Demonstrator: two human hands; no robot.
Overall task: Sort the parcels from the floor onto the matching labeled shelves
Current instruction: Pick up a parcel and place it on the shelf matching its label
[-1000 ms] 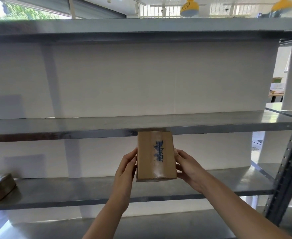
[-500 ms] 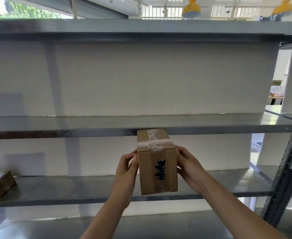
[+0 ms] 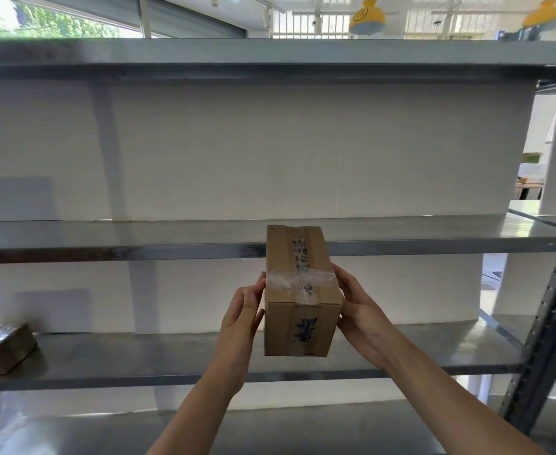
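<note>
Left hand [image 3: 242, 316] and right hand [image 3: 358, 310] gripping box [image 3: 302, 290] by opposite sides, holding it midair between them, far end overlapping shelf [image 3: 105, 238] edge; long axis pointing away toward shelf; hands equally near.

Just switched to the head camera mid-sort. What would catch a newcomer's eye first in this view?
A taped cardboard parcel with dark blue writing sits centre frame, held between the left hand and the right hand. Its top end overlaps the front edge of the middle shelf. At the far left of the lower shelf lies a second brown parcel, and yellow lamps hang beyond the top.
</note>
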